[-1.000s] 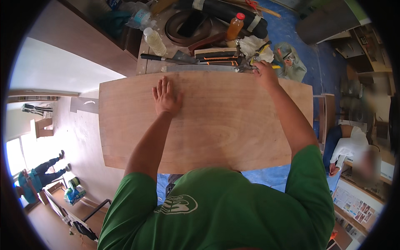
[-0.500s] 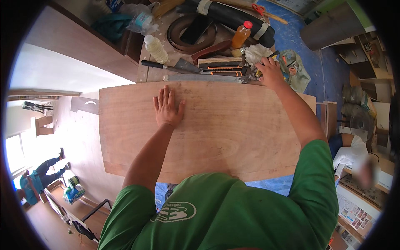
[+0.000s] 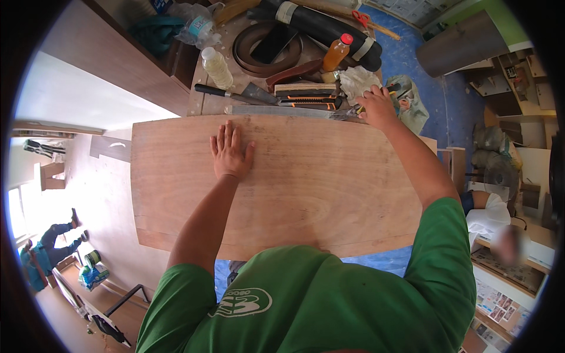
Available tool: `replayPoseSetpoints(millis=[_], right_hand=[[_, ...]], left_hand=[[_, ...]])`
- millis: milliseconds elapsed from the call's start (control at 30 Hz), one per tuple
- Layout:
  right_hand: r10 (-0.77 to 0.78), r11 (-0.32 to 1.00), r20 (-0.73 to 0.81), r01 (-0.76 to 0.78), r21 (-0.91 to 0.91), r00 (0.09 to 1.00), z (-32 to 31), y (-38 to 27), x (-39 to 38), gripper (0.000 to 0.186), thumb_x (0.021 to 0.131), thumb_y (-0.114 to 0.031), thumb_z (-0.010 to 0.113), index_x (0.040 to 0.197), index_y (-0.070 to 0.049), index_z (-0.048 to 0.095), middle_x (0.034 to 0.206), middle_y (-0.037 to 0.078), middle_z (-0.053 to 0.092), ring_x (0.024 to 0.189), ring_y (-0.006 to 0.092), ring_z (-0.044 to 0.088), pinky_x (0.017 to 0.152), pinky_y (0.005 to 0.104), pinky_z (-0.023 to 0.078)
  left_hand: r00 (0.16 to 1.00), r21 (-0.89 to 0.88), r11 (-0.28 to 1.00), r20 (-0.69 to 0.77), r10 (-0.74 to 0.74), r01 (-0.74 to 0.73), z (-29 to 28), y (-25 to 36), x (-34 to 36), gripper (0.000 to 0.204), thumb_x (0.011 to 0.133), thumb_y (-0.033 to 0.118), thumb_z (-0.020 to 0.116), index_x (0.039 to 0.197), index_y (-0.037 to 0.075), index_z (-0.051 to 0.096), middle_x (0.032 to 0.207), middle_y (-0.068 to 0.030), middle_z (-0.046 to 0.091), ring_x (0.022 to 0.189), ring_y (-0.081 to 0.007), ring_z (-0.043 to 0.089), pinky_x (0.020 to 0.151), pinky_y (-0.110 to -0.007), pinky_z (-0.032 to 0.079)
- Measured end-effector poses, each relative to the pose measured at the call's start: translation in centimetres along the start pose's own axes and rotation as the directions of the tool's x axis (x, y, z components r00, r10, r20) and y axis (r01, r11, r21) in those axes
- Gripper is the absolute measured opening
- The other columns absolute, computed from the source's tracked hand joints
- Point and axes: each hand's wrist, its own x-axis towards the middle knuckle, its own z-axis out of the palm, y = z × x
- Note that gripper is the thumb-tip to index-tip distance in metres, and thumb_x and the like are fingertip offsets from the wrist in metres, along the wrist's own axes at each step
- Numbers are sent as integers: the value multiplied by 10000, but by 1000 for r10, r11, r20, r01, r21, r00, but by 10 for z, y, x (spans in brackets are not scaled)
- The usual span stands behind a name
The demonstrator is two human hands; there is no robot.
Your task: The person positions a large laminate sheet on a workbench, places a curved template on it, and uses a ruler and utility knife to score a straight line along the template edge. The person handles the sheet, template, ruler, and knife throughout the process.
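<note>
A large plywood sheet (image 3: pixel 300 182) lies crosswise in front of me. My left hand (image 3: pixel 231 154) rests palm down on it, left of middle, fingers spread, holding nothing. My right hand (image 3: pixel 379 109) is just beyond the sheet's back edge, fingers curled on a small yellow-and-black item I cannot make out. Beside it are crumpled white paper (image 3: pixel 355 76) and a greenish bag (image 3: pixel 415 115). To its left lie an orange-and-black utility knife (image 3: pixel 309 102), a putty knife (image 3: pixel 256 94), a long black-handled tool (image 3: pixel 212 90) and a grey strip (image 3: pixel 265 110).
The cluttered bench holds bottles (image 3: pixel 336 52), a black roll (image 3: pixel 312 29), coiled brown edging (image 3: pixel 247 44) and a phone. Blue floor covering (image 3: pixel 447 117) lies right. One person (image 3: pixel 488 217) in white bends at the right; another (image 3: pixel 44 256) in teal is at the left, near a metal frame.
Over the last second the sheet and bench sit slightly lower in view. My right hand stays among the tools, its fingers shifting over the yellow item. My left hand stays flat on the sheet.
</note>
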Motion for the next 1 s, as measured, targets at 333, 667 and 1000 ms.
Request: replayPoseSetpoints(millis=[333,667,1000], right_hand=[[-46,999,-221,42,-26,974,6,20,-25,316,762,-306,841,1033,-187,730,969,9,616,1107,246,526,1007,449,372],[46,983,35,-51,178,998,-46,6,-46,401,749,-371,850,1099,-206,745,997,29,689,1102,284,591,1022,481,397],[-188,783,340,-68,618,922,-14,-91,-83,412,727,-398,861,1036,-149,750,899,117,717,966,352,675,857,465,521]], left_hand=[[1000,2,1000,5,7,-7,-1,0,-2,723,1005,567,465,1575,126,407,1705,-81,258,1584,-278,173,1285,-511,64],[1000,16,1000,3,-2,2,-3,2,0,706,1000,519,514,1575,125,403,1705,-72,258,1582,-261,187,1291,-490,66],[1000,39,999,24,-8,7,3,1,-2,716,1004,548,479,1584,138,391,1712,-72,240,1587,-264,169,1288,-503,63]])
